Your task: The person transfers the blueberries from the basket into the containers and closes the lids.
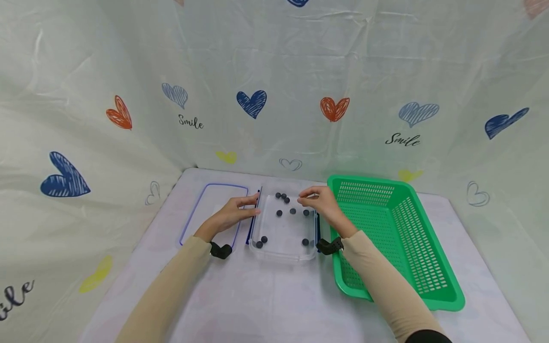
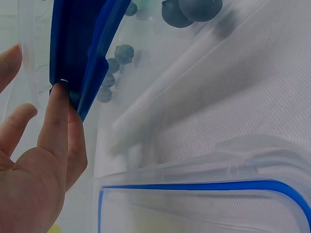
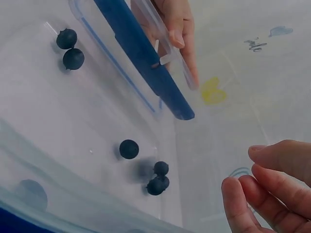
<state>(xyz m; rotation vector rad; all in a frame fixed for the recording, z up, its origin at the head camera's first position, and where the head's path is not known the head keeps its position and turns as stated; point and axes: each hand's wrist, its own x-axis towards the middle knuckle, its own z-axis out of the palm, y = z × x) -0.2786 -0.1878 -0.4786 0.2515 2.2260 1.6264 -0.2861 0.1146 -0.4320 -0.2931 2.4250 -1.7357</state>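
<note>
A clear plastic box (image 1: pixel 283 257) with blue side latches stands on the table. Several blueberries (image 1: pixel 293 211) lie scattered on its bottom, some touching each other. My left hand (image 1: pixel 229 214) is at the box's left side, fingers mostly straight. In the left wrist view, its fingertips touch the blue latch (image 2: pixel 73 43) from outside. Over the far right part of the box hovers my right hand (image 1: pixel 321 200), fingers bent loosely toward the thumb. Nothing shows between them in the right wrist view, where separate blueberries (image 3: pixel 129 149) lie below and to the left.
A clear lid (image 1: pixel 214 200) with a blue seal lies flat left of the box, partly under my left arm. On the right stands a green plastic basket (image 1: pixel 373 181), my right forearm crossing over it. A curtain printed with hearts (image 1: pixel 251 104) hangs behind the table.
</note>
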